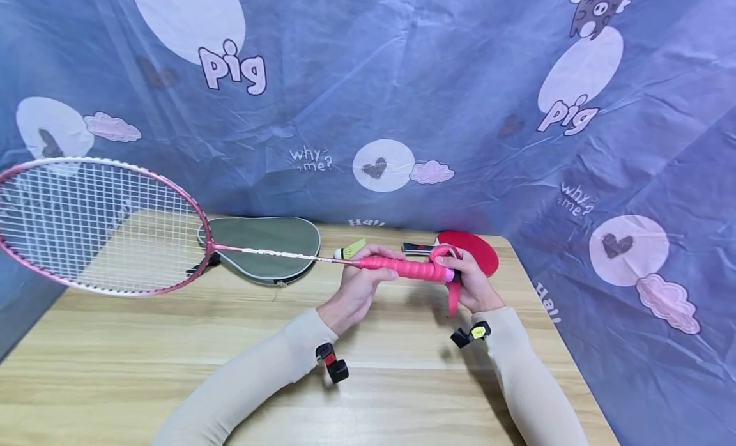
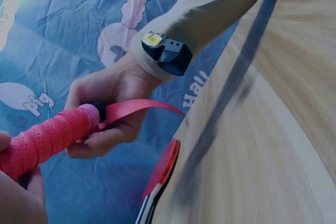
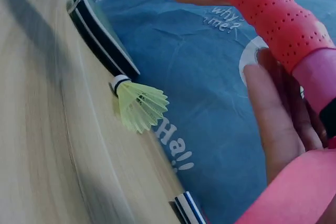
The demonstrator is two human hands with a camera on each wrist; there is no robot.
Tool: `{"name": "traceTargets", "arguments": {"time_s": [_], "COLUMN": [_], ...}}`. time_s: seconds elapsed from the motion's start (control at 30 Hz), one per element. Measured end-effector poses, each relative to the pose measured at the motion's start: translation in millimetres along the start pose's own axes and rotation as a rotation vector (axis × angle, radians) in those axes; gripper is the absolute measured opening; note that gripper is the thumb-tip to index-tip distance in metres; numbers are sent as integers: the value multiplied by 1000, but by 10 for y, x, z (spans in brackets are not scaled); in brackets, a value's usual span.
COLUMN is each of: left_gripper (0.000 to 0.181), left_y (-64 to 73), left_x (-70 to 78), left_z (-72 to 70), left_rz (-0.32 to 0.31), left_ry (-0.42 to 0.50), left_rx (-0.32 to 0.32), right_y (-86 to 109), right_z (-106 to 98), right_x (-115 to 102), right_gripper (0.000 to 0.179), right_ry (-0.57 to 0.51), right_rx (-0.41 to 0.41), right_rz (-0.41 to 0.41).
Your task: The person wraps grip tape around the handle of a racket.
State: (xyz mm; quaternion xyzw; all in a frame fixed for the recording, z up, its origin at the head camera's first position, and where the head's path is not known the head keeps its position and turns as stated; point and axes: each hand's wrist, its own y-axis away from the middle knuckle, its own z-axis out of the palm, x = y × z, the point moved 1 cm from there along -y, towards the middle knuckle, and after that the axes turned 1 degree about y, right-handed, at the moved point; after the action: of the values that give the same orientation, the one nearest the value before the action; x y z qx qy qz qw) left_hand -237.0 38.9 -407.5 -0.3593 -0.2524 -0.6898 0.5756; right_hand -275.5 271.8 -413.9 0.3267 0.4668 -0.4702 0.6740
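Note:
A pink-and-white badminton racket (image 1: 287, 255) is held above the table, its strung head to the left. My left hand (image 1: 359, 286) grips the handle near the shaft, thumb along the near side. Pink perforated grip tape (image 2: 44, 142) is wound round the handle in overlapping turns. At the butt end, my right hand (image 1: 473, 283) has its fingers bent around the loose tape, beside the black end cap (image 2: 98, 112). A free length of tape (image 1: 453, 300) hangs below the butt. In the right wrist view, the tape strip (image 3: 294, 190) crosses close in front of the right fingers (image 3: 270, 114).
A green racket cover (image 1: 270, 245) lies at the table's back, left of a yellow shuttlecock (image 3: 140, 106). Behind my right hand lies a red table tennis bat (image 1: 474, 248). A blue printed cloth (image 1: 460, 101) hangs behind and beside the wooden table (image 1: 391, 395).

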Motion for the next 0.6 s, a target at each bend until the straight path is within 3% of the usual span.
{"name": "traceTargets", "arguments": {"time_s": [0.23, 0.37, 0.6], "left_gripper": [25, 30, 40], "left_y": [-5, -24, -67], "left_x": [7, -22, -60], "left_z": [12, -29, -69], "left_rz": [18, -5, 2], "left_ry": [39, 11, -126], "left_rx": [26, 29, -67], "right_y": [-48, -56, -48], "right_z": [73, 85, 83], "right_x": [-40, -31, 53], "right_gripper": [27, 29, 28], "right_ry": [27, 36, -23], "right_rx": [184, 254, 279], "right_rz": [-30, 1, 136]}}
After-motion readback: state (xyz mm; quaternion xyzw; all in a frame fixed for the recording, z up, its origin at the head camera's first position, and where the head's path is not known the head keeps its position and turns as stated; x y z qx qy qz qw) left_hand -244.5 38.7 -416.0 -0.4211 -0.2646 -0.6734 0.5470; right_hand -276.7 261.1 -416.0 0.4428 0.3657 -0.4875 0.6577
